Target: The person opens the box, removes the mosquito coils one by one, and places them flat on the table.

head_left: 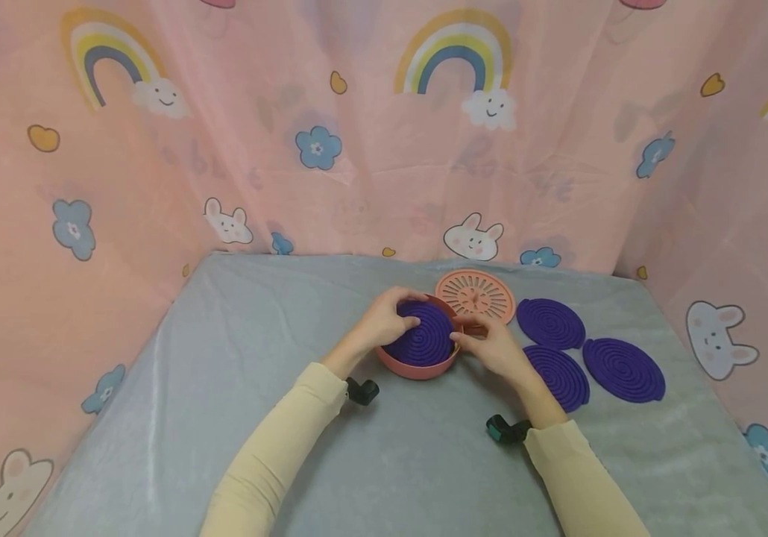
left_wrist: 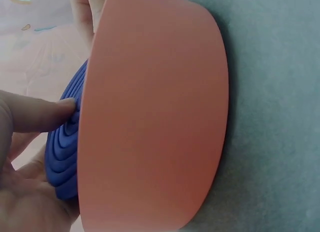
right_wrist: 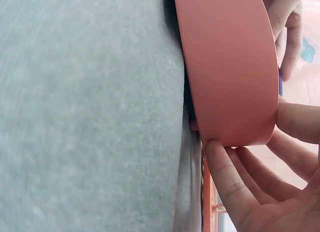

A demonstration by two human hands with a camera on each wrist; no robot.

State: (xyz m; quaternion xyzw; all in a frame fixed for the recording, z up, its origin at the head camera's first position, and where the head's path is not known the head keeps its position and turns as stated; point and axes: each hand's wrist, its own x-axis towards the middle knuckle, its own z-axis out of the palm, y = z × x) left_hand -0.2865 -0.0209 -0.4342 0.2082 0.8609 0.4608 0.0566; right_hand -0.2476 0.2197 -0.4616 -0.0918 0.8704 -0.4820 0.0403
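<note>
On grey cloth [head_left: 149, 418] mid-frame, our left hand [head_left: 382, 318] pinches the coil [head_left: 422, 339]; our right hand [head_left: 494, 349] should steady the bowl [head_left: 417, 370] it grips.

In the head view, the left hand [head_left: 384, 319] pinches near the centre, thumb [left_wrist: 42, 114] extended. The right hand [head_left: 493, 348], right of it, bends its fingers [right_wrist: 230, 177]. Both forearms [head_left: 279, 451] slant inward from the bottom edge.

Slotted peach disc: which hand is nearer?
Right. The right hand is by the near edge of the slotted disc, at the right side of the bowl; the left hand is farther, at its left.
</note>
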